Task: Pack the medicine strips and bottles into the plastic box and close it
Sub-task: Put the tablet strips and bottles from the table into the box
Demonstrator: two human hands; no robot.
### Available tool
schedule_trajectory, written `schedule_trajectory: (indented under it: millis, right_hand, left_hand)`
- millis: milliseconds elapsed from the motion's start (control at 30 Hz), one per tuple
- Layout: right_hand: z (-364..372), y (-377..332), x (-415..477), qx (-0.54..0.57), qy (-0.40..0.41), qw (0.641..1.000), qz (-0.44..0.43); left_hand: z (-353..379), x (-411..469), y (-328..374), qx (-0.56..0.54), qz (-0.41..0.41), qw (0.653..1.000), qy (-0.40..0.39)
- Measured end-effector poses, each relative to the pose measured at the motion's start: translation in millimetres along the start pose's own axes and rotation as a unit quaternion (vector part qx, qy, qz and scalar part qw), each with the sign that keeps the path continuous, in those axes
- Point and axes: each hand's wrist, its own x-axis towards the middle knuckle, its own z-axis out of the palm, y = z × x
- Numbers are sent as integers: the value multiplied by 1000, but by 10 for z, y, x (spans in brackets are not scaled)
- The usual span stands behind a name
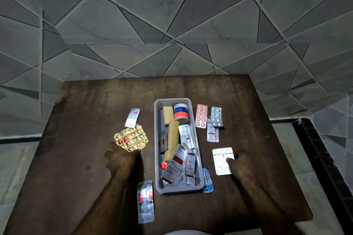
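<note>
**Medicine strips around a half-filled plastic box**

The open plastic box (176,101) stands mid-table (80,112), already holding a bottle (180,111), two tan rolls and several strips. Left of the box, the left hand (122,158) pinches the near edge of a crumpled gold strip (131,138). Right of the box, the right hand (240,162) grips a white strip (222,160), thumb pressed on its face. More strips lie loose on both sides of the box; no lid can be seen. Such foil strips are probably light, thin, springy and rather slick; each is likely best taken by an edge, pinched between thumb and fingers.
</note>
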Motion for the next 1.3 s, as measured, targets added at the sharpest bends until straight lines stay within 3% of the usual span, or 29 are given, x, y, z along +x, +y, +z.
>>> schedule_trajectory:
  millis: [267,400,567,700,967,1300]
  right_hand:
    - [-57,-8,-29,24,6,1000,-4]
    - [-100,-9,16,62,5,998,3]
    - [-204,-153,-8,147,-6,989,13]
    - [-236,-350,-29,226,-29,974,12]
    - [-258,-816,-292,342,-91,934,-44]
    - [-145,-1015,-356,313,-94,942,-70]
  left_hand:
    - [-160,257,-249,-124,-22,990,-65]
    - [-372,304,-422,-241,-80,959,-127]
    - [-742,303,-561,-297,-149,927,-173]
    - [-942,280,-577,-334,-119,919,-169]
    - [-791,-264,14,-321,-5,916,-242]
    - [-328,-908,104,-247,26,929,-273]
